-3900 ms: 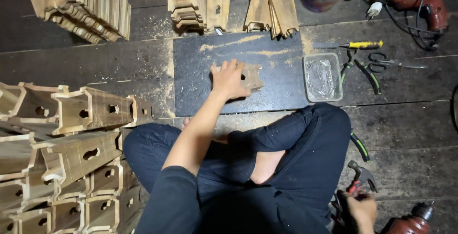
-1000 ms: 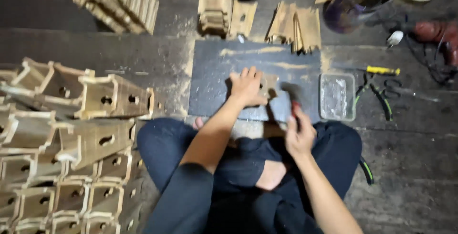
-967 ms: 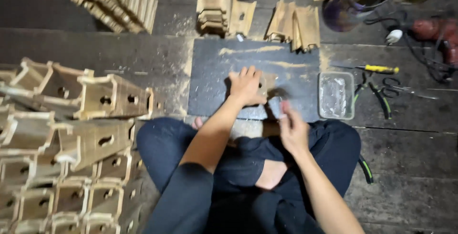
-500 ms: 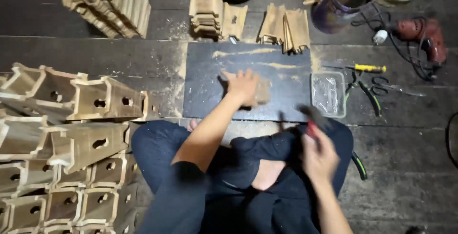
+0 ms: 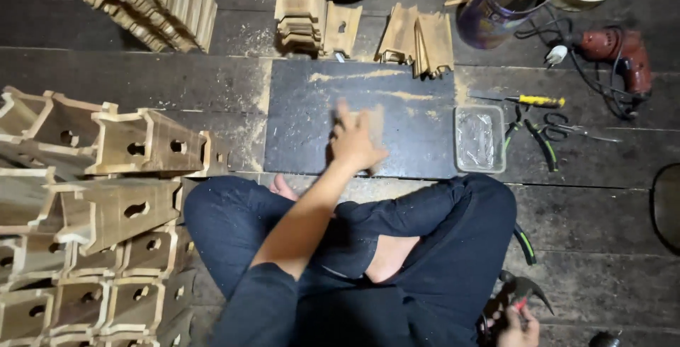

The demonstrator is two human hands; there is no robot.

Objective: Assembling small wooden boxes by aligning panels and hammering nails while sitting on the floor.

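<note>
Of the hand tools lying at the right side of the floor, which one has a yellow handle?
The screwdriver, above the clear plastic tray. The pliers below it have dark handles with green.

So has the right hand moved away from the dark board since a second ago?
Yes. The right hand has left the dark board and dropped back past the knee to the floor at the person's right side, by a hammer.

Left hand (image 5: 356, 143) rests on a small wood piece (image 5: 370, 126) near the middle of the work board (image 5: 297, 120), which lies on the floor in front of the crossed legs. Just off the board's right edge sits a plastic tray (image 5: 480, 139), then pliers (image 5: 540, 138) and a screwdriver (image 5: 528, 99), drill (image 5: 622, 53) beyond. Stacked wood frames (image 5: 106, 198) fill the floor's left side; right hand (image 5: 517, 326) is low at the bottom edge by a hammer (image 5: 524, 292).
</note>
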